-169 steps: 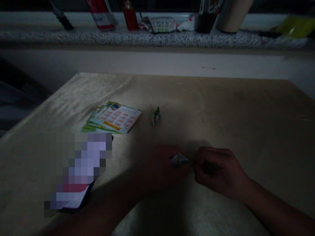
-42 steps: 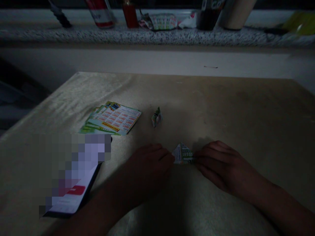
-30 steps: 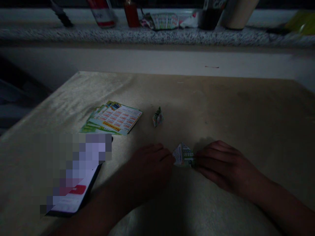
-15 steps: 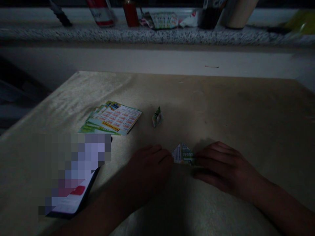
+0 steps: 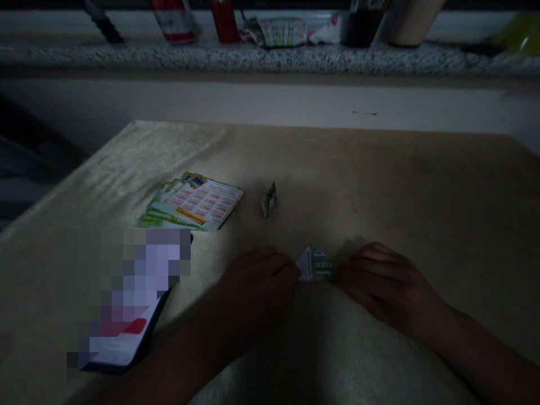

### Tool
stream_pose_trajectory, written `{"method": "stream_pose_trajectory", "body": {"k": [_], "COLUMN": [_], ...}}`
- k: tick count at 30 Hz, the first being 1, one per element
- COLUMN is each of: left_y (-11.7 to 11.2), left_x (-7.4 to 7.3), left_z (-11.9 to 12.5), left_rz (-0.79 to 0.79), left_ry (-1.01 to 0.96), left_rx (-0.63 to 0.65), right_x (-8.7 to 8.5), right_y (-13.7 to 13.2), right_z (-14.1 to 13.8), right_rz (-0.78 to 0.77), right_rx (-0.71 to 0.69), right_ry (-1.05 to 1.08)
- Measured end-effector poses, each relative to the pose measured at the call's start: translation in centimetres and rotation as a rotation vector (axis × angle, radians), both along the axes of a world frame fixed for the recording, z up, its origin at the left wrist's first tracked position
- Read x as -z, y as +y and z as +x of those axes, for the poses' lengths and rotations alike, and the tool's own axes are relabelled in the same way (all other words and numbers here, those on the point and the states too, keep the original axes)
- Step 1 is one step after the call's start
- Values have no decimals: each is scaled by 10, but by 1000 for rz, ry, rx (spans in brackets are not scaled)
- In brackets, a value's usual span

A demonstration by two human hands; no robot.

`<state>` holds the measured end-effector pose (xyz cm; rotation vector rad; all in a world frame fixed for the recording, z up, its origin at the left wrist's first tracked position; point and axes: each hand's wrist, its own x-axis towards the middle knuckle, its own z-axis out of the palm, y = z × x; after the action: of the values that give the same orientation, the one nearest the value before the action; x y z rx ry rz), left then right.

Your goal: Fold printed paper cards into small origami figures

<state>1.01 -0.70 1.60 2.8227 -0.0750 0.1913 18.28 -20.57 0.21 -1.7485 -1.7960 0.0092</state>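
Note:
A small folded piece of printed paper [image 5: 314,263], triangular with green and white print, lies on the beige table [image 5: 379,185] between my two hands. My left hand [image 5: 257,289] rests palm down with its fingertips pressed against the paper's left edge. My right hand [image 5: 386,284] lies opposite, fingers stretched toward the paper's right edge and touching it. A second, smaller folded paper piece [image 5: 269,201] stands on the table farther away, apart from both hands. The scene is dim.
A fanned stack of printed green and orange cards [image 5: 192,203] lies at the left. A phone [image 5: 126,332] with a lit screen sits near the table's front left. A speckled ledge [image 5: 270,56] behind holds a can, bottles and wrappers.
Earlier both hands pinched the folded paper closer together. Now it lies flatter on the table with the hands spread to either side. In the last second almost nothing moved.

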Motion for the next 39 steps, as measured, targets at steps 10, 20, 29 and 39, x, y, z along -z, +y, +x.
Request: {"method": "stream_pose_trajectory", "body": {"k": [10, 20, 29, 39], "left_y": [-1, -9, -14, -14], "left_x": [0, 4, -3, -6], "left_z": [3, 9, 18, 24], "left_rz": [-141, -231, -125, -61], "left_ry": [36, 83, 167, 191], "left_rx": [-89, -318, -412, -440], "right_x": [2, 4, -1, 0], "right_y": [5, 11, 16, 19], "right_z": [-4, -11, -16, -16], "right_rz": [-3, -82, -173, -187], "right_rx": [150, 409, 523, 541], "right_ry": [228, 355, 421, 437]}}
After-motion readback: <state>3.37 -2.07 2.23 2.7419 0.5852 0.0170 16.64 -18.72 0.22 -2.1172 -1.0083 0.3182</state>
